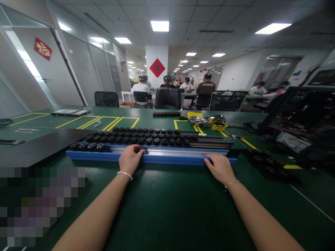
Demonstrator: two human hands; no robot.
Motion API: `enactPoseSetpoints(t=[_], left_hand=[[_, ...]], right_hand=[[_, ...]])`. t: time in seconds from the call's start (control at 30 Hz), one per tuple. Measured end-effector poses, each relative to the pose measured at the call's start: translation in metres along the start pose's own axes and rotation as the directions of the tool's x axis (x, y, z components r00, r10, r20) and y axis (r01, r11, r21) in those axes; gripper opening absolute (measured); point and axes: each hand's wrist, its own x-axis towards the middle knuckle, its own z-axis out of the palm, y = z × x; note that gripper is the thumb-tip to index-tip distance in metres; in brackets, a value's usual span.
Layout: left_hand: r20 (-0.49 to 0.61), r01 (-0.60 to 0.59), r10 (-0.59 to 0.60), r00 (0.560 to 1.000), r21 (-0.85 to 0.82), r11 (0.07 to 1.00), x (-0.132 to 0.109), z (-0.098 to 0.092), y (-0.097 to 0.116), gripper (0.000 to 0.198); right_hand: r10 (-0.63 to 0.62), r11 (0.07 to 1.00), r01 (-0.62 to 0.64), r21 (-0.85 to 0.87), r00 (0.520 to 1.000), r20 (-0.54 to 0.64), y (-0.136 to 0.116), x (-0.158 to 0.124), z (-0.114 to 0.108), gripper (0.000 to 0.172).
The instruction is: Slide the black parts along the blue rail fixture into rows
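A long blue rail (pixel 167 159) with a silvery channel lies crosswise on the green table. Several black socket-like parts (pixel 90 146) sit in its left end. My left hand (pixel 130 159) is closed at the rail's middle, thumb and fingers pinching a small black part (pixel 141 149), mostly hidden by the fingers, at the channel. Toward the right end, my right hand (pixel 219 168) is closed over the rail's near edge, thumb in front and fingers on top. Just behind the rail are rows of similar black parts (pixel 149 140) on dark rails.
A dark flat panel (pixel 44 144) lies at left. Black parts (pixel 269 164) are heaped at right, near an open black equipment case (pixel 314 122). Farther back are a metal bowl (pixel 197 120), a yellow tray (pixel 195 114) and cables. People sit at tables beyond.
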Motion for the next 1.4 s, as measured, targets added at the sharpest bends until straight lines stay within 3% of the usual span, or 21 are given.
enactPoseSetpoints(t=[1.4], left_hand=[[0.029, -0.033, 0.034, 0.999, -0.010, 0.999, -0.0027, 0.0065, 0.0082, 0.032]], right_hand=[[-0.001, 1.000, 0.001, 0.006, 1.000, -0.022, -0.0025, -0.0007, -0.0017, 0.039]])
